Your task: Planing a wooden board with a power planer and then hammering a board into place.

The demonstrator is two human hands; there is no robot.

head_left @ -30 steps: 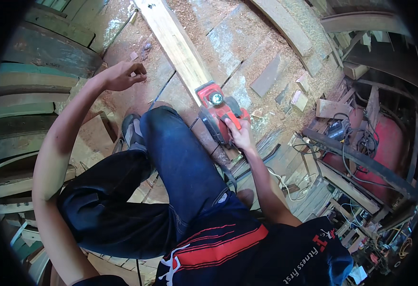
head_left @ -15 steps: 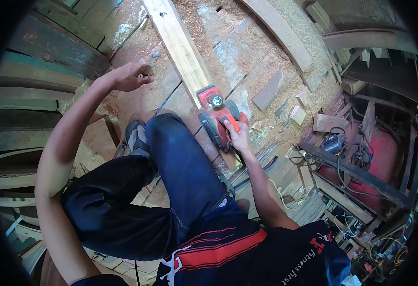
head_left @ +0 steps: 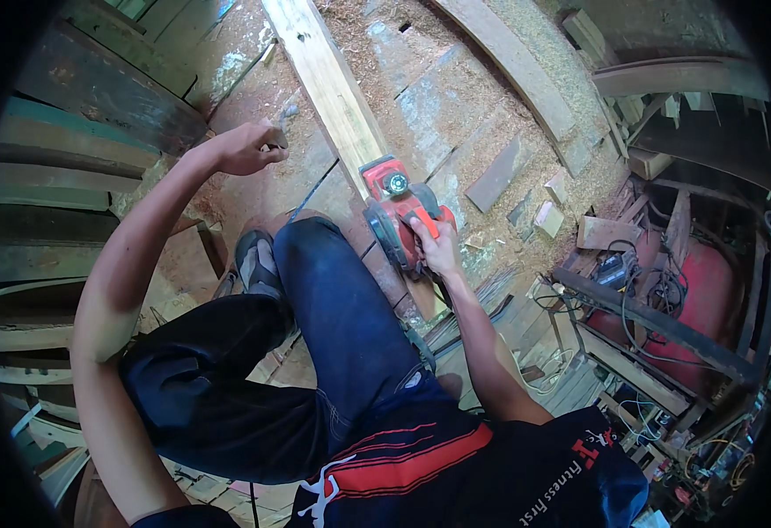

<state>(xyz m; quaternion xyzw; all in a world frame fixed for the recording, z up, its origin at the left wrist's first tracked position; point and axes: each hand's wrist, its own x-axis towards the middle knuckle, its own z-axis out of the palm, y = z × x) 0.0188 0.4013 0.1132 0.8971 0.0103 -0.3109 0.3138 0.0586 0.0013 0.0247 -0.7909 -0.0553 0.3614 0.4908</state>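
A red electric planer (head_left: 394, 211) rests on the near part of a long pale wooden board (head_left: 333, 97). My right hand (head_left: 438, 248) is wrapped round its handle, the forearm coming up from below. The board runs away from me to the top of the view, and a short end of it shows behind the planer. Off to the left, my left hand (head_left: 249, 150) hangs apart from the board with its fingers curled in. Whether anything small sits in those fingers cannot be made out.
Wood shavings cover the floor (head_left: 421, 88). A curved plank (head_left: 517, 70) and an offcut (head_left: 495, 174) lie to the right. Planks (head_left: 60, 141) are stacked at the left. A metal frame with cables (head_left: 658, 312) and a red rounded body (head_left: 707, 308) stands at the right.
My left hand has shifted slightly to the right and down, its fingers still curled. The planer and my right hand stay in nearly the same place on the board.
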